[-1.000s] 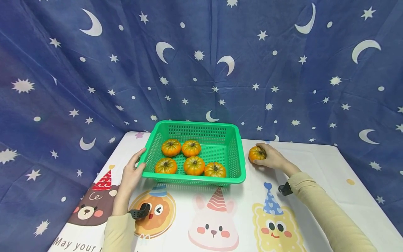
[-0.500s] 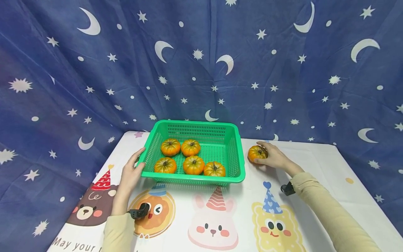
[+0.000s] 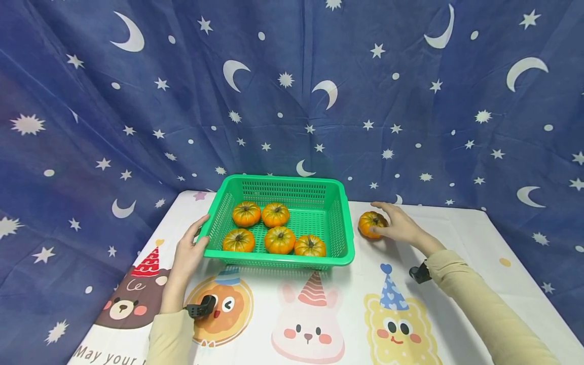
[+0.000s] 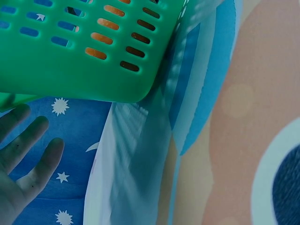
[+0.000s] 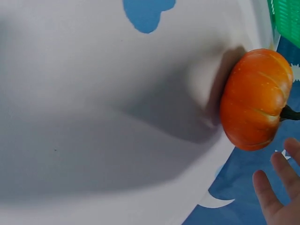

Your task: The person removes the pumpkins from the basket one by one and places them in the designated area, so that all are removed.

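Observation:
On the table to the right of the green plastic basket [image 3: 278, 260] rests a small orange pumpkin [image 3: 370, 224]. My right hand [image 3: 401, 225] is beside it with fingers spread and loose. In the right wrist view, those fingertips [image 5: 281, 164] are apart from the pumpkin [image 5: 257, 99], below its dark stem. My left hand [image 3: 188, 253] rests against the basket's left side, thumb near the front corner. The left wrist view shows its fingers [image 4: 44, 157] straight and spread just under the basket's rim [image 4: 70, 82]. Several more pumpkins [image 3: 280, 240] lie inside the basket.
A white tablecloth [image 3: 356, 324] with cartoon animals and party hats covers the table. Behind the basket hangs a dark blue curtain [image 3: 274, 111] printed with moons and stars, close to the table's back edge.
My right hand has loosened from the pumpkin and drawn slightly to the right, leaving it on the table. My left hand and the basket stay in place.

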The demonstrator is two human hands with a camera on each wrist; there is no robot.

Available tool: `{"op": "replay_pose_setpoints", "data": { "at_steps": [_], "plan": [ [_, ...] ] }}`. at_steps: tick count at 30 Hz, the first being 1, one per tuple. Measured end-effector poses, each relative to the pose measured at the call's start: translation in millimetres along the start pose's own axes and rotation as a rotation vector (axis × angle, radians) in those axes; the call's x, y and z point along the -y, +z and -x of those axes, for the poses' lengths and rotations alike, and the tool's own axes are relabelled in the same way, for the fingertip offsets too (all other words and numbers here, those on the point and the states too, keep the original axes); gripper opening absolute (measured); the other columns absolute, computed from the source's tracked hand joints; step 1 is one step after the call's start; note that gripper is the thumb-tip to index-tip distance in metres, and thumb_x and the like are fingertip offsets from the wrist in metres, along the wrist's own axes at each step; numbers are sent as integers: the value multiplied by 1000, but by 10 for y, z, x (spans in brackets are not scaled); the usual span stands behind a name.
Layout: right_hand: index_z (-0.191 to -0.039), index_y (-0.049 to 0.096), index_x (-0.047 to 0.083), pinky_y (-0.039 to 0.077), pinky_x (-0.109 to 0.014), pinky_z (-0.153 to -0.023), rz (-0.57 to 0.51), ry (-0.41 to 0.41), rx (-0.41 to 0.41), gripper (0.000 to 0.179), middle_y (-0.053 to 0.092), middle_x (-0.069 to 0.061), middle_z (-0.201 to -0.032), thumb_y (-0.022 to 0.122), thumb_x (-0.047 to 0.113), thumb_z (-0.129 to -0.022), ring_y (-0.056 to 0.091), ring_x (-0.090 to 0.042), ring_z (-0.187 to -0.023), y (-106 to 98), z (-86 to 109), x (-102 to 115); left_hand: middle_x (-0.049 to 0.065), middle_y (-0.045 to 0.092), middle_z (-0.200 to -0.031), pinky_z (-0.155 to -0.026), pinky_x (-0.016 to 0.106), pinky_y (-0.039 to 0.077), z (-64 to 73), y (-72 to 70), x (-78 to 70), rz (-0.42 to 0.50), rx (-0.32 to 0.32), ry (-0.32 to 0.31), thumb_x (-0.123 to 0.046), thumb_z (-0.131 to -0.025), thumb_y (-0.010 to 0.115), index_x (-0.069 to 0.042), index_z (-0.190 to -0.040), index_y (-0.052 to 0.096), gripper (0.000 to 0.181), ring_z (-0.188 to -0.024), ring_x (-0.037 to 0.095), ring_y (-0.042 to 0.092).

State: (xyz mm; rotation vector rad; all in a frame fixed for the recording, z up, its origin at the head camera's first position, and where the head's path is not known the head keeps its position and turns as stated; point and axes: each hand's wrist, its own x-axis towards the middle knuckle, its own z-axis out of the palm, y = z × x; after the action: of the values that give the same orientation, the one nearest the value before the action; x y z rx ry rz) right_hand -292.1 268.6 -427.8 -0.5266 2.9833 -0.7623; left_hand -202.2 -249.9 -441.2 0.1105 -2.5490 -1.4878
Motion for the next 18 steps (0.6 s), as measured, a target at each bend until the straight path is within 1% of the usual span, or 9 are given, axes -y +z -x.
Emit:
{"op": "replay_pose_setpoints", "data": {
  "at_steps": [3,8,12,18],
  "plan": [
    [-142,41,6,26,-65,-107,4,-11,-5,74,43,-23,-145,73,31,-81,35,-48,-133,-39,7,38,18,48,-144,-82,23,43,-2,-4,-3,1,-3,2,-13,-94,46,-23,-147,40,54,-121,29,51],
    [-142,43,8,27,-67,-106,10,-20,-7,70,43,-21,-145,72,31,-83,35,-47,-134,-81,16,109,16,47,-145,-81,18,42,1,-2,3,9,-6,18,-11,-94,46,-22,-147,41,54,-124,28,49],
    [-141,45,10,27,-67,-105,8,-33,-10,66,44,-21,-145,71,31,-83,35,-47,-133,-108,23,158,16,46,-146,-79,16,41,7,0,-1,13,-4,14,-12,-94,46,-22,-147,41,54,-125,28,49],
    [-141,45,9,27,-65,-106,5,-61,-7,65,45,-19,-144,71,27,-84,36,-45,-133,-155,24,239,18,48,-143,-76,14,42,2,0,5,13,-7,8,-11,-94,46,-22,-147,41,54,-120,29,51]
  ]
}}
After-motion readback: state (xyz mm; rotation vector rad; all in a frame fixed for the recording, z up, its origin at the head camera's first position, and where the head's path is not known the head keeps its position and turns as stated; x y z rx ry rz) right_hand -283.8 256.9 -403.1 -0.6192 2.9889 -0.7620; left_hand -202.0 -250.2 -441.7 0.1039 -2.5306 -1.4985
